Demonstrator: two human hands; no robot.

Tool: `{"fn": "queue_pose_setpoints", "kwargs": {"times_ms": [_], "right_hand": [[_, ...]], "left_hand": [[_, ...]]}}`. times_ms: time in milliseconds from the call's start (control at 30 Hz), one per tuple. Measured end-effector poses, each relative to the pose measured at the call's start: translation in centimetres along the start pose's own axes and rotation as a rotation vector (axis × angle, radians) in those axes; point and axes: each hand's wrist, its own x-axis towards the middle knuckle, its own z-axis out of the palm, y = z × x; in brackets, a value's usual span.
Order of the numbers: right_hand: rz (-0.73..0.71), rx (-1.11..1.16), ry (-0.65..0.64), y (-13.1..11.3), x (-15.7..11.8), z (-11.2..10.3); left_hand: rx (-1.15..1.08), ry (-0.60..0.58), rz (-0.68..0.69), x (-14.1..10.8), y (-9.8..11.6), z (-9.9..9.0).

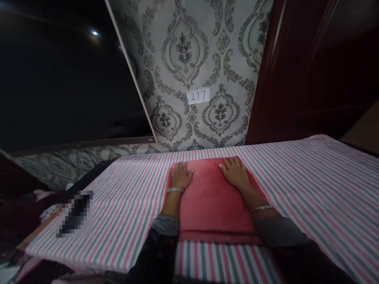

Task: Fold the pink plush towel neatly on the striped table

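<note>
A folded pinkish-red cloth (210, 201), which looks like a towel, lies flat with a darker band near its front edge. My left hand (181, 176) rests on its far left corner, fingers spread and pointing away from me. On the far right corner lies my right hand (235, 172), also flat with fingers apart. Neither hand grips anything. Beneath the cloth is a striped sheet (127, 205) in pink, grey and white. My forearms run along both sides of the cloth and cover parts of its edges.
A large dark screen (68, 79) stands at the left. Behind is patterned wallpaper (189, 47) with a paper label (198, 96) reading 277. Dark red glossy panels (308, 79) rise at the right. A pixelated patch covers something dark on the sheet's left side.
</note>
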Motion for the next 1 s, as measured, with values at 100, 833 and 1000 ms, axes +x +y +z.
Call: {"fn": "queue_pose_setpoints", "kwargs": {"times_ms": [100,833,1000], "right_hand": [[-0.006,-0.01,0.006,-0.1,0.1,-0.1],[0.137,0.357,0.022,1.3,1.6,0.1],[0.125,0.386,0.072,2.5,2.1,0.6]], "left_hand": [[-0.031,-0.009,-0.059,0.4,-0.3,-0.2],[-0.049,0.0,-0.007,1.7,3.4,-4.4],[-0.048,-0.046,0.305,3.7,10.7,-3.4]]}}
